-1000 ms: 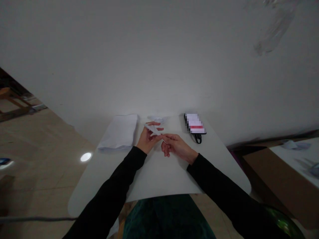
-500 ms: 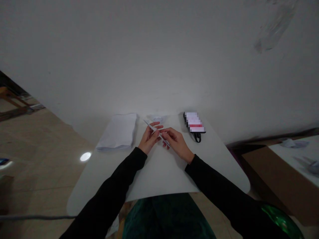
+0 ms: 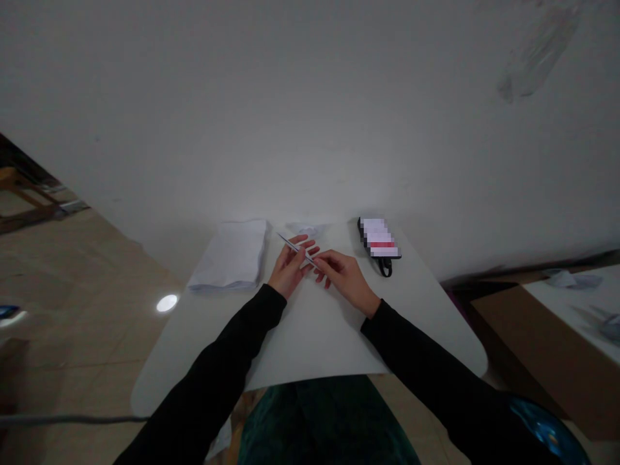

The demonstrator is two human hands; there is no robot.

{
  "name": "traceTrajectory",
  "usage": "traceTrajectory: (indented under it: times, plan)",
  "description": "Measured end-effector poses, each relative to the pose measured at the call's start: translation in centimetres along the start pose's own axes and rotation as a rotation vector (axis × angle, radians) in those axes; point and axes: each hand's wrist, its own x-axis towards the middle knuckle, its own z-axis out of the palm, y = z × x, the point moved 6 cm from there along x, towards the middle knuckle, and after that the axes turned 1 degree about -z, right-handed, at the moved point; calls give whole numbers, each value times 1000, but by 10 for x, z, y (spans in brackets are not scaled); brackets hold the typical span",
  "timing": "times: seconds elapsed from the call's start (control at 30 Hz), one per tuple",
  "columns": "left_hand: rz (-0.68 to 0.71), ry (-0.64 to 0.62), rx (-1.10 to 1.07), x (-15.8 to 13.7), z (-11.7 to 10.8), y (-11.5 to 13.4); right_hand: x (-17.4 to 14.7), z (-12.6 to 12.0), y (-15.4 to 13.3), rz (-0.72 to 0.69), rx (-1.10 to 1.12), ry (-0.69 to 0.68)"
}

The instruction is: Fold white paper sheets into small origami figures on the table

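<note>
One thin white piece, by its look folded paper [image 3: 289,243], held between two hands above the white table [image 3: 314,342], a little toward its far side. Piece seen nearly edge-on; it slants from far left to near right, so folds and faces cannot be read. Left hand [image 3: 287,271]: thumb pressed to the paper near its middle, fingers behind it, the outer ones loosely spread. Right hand [image 3: 347,276]: thumb and forefinger pinch the near right end, remaining fingers curled below. Far left on the table, a stack of white sheets [image 3: 230,254], edges slightly uneven, just beside the left hand. Far right, a phone [image 3: 380,237], screen blurred out, with a black loop [image 3: 385,266] at its near end. Between these, by the wall, a small pale crumpled scrap [image 3: 306,229], material uncertain. Step in hand, as judged: shaping or adjusting the paper between the fingertips, in the air. Next move would seem to call for a steady left hold and a light, exact right pinch, with edges lined up before any pressing, lest the thin piece bend askew.
</note>
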Motion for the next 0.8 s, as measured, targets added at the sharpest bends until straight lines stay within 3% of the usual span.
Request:
traceTrajectory:
  times: [0.57, 0.8]
  plan:
    - [-21, 64, 345, 4, -12, -12, 0, -4, -3, -100, -353, 3]
    - [91, -17, 502, 6, -10, -13, 0, -11, -8, -116, -732, 13]
